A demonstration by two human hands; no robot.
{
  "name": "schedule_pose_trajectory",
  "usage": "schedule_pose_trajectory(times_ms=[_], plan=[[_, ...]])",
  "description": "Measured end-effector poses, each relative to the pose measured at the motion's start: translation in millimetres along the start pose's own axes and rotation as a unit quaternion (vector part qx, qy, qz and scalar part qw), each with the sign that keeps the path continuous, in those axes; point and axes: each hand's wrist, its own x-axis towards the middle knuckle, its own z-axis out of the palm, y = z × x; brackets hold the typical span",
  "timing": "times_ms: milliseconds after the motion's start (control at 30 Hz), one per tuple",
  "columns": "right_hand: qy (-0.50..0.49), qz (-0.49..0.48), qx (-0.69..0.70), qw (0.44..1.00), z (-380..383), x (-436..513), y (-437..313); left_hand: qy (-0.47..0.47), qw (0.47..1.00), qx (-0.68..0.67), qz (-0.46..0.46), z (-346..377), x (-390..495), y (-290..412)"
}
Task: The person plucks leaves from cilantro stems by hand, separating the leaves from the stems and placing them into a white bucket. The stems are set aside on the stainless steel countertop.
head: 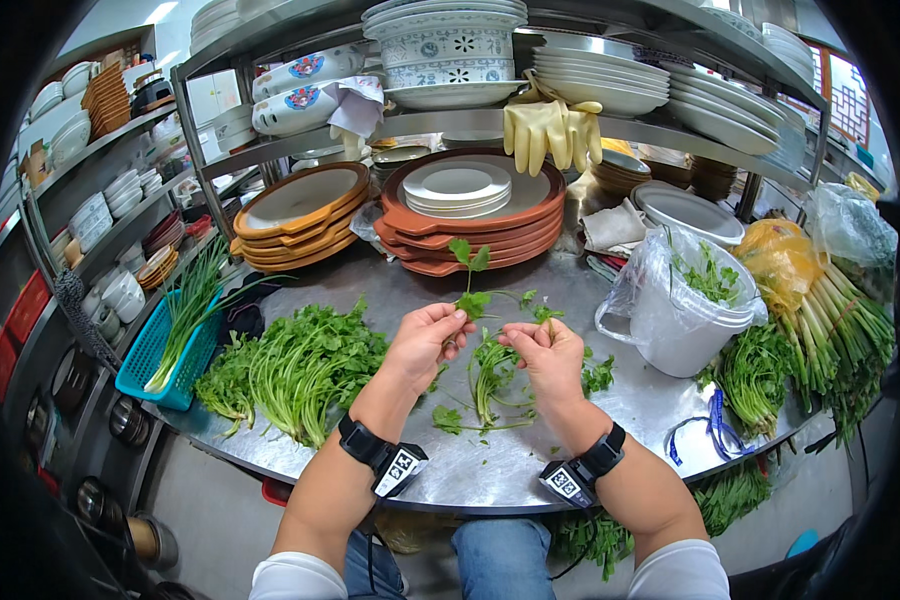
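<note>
My left hand (429,337) pinches a leafy cilantro sprig (472,304), whose top leaves stand up above the fingers. Level with it, my right hand (551,352) has thumb and forefinger closed on a thin stem with small leaves (544,311). Between and below the hands, a small loose group of cilantro stems (487,375) lies on the steel table (450,480). A large heap of cilantro (307,367) rests to the left of my left hand. On the right stands a white bucket (679,341), lined with clear plastic and holding some cilantro sprigs (709,277).
A turquoise basket (172,360) with scallions sits at the left edge. Stacked brown-rimmed plates (472,225) and orange-rimmed plates (300,217) line the back, under a shelf from which rubber gloves (551,131) hang. Bundled green onions (832,330) and a blue strap (716,424) lie right.
</note>
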Motion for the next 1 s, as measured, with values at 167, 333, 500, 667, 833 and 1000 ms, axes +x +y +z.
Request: schedule_pose_trajectory(times_ms=[167,333,500,667,833,1000], plan=[[-0.024,-0.004,-0.022,0.999,1,-4,-1,-0.010,1.000,0.010,-0.006,1,-3,-3],[-0.069,0.009,-0.042,0.997,2,0,5,-0.024,0.999,0.035,-0.007,4,-4,-7],[-0.102,0.028,-0.121,0.987,-1,1,14,-0.040,0.992,0.116,0.003,16,-9,-15],[-0.091,-0.053,-0.163,0.981,-3,5,24,-0.045,0.982,0.177,0.049,21,-11,-20],[-0.069,-0.075,-0.200,0.974,-8,5,24,-0.030,0.971,0.228,0.060,19,-10,-23],[-0.034,-0.092,-0.246,0.964,-5,8,13,0.017,0.978,0.189,0.084,17,-5,-26]])
